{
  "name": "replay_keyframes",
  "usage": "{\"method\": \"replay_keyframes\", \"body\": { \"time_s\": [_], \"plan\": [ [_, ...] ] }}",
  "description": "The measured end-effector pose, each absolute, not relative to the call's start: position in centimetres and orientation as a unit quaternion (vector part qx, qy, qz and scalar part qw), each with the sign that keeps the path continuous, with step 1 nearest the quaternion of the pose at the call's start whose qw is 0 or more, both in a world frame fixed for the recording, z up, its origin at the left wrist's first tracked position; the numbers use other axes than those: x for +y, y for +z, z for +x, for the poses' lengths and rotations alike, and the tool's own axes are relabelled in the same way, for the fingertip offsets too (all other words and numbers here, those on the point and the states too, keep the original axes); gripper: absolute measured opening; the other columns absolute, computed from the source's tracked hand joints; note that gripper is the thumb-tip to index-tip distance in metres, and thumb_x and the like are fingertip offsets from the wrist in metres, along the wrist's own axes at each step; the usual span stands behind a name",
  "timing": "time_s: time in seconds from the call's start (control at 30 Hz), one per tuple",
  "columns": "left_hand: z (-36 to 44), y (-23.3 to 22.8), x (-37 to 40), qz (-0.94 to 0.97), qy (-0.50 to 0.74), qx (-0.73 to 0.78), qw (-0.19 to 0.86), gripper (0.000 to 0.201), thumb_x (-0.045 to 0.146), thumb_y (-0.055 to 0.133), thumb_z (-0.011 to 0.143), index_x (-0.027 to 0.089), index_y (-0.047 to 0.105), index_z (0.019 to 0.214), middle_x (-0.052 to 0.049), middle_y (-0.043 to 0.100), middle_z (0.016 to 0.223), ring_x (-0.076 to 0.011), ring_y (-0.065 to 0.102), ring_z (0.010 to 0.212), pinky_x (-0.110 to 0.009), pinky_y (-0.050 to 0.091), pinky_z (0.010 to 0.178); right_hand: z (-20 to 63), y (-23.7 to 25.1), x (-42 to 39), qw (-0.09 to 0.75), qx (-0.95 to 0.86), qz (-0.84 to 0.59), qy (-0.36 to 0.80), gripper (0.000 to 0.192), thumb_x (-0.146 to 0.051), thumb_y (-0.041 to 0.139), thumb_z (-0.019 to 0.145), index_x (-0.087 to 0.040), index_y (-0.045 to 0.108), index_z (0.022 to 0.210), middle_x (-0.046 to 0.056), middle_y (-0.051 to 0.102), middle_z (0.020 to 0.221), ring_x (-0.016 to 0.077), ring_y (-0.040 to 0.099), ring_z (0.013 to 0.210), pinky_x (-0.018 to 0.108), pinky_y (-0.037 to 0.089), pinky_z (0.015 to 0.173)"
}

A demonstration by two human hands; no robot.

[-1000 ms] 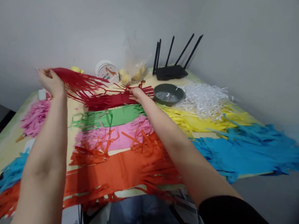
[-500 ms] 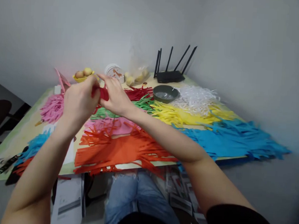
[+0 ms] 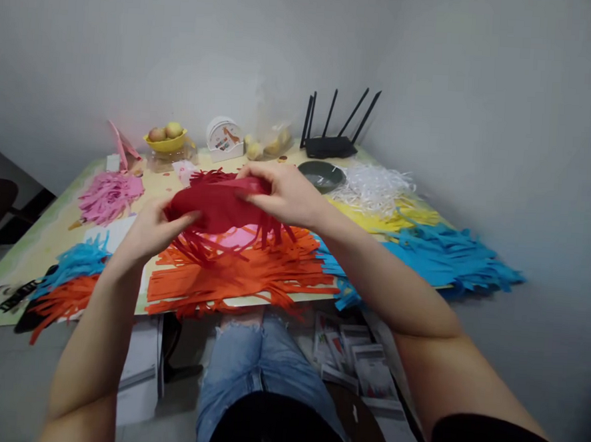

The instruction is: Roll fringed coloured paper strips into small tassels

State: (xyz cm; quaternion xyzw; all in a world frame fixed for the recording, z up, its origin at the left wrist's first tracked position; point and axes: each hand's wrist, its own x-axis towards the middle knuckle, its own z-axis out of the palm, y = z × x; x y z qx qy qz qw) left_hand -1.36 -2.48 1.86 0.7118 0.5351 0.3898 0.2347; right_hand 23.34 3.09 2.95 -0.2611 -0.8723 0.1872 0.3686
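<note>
A dark red fringed paper sheet is stretched between my two hands above the table, its cut strips hanging down. My left hand pinches its left end, thumb on top. At the right end my right hand grips it between thumb and fingers. Directly below lies an orange fringed sheet, with part of a pink sheet showing behind it. More dark red fringe shows behind the held sheet.
Blue fringed paper, yellow fringe and white shreds lie right, by a dark bowl and black router. Pink fringe and a blue bundle lie left. A yellow fruit bowl stands behind.
My hands have moved apart and down, opening out the red paper that was bunched between them. My right hand has shifted rightward. The view has shifted slightly.
</note>
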Motion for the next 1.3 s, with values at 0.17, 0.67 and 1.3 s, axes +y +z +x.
{"method": "replay_keyframes", "body": {
  "time_s": [0.17,0.67,1.3],
  "plan": [
    [-1.3,1.2,-3.2,0.634,0.459,0.522,0.340,0.025,0.032,0.075,0.074,0.017,0.072,0.093,-0.003,0.069,0.075,-0.0166,0.066,0.060,-0.026,0.057,0.054,24.6,1.8,2.7,0.359,-0.857,-0.270,0.253,0.017,-0.028,0.058,0.086,-0.013,0.064,0.091,0.005,0.067,0.088,0.0164,0.059,0.083,0.027,0.043,0.078],
    [-2.7,0.2,-5.7,0.674,0.442,0.458,0.376,0.023,0.012,0.066,0.068,0.022,0.080,0.083,-0.006,0.074,0.091,-0.0181,0.070,0.078,-0.023,0.055,0.063,27.1,-0.9,2.1,0.389,-0.800,-0.171,0.423,0.034,-0.005,0.045,0.070,-0.013,0.073,0.087,0.004,0.073,0.090,0.0120,0.065,0.082,0.022,0.050,0.075],
    [0.0,0.9,-4.9,0.742,0.365,0.500,0.257,0.023,0.037,0.074,0.081,0.015,0.070,0.087,-0.004,0.068,0.080,-0.0149,0.063,0.070,-0.023,0.051,0.061,27.3,0.0,0.8,0.396,-0.829,-0.282,0.275,0.012,-0.022,0.066,0.082,-0.013,0.068,0.091,0.005,0.071,0.091,0.0161,0.064,0.083,0.028,0.048,0.078]
  ]
}}
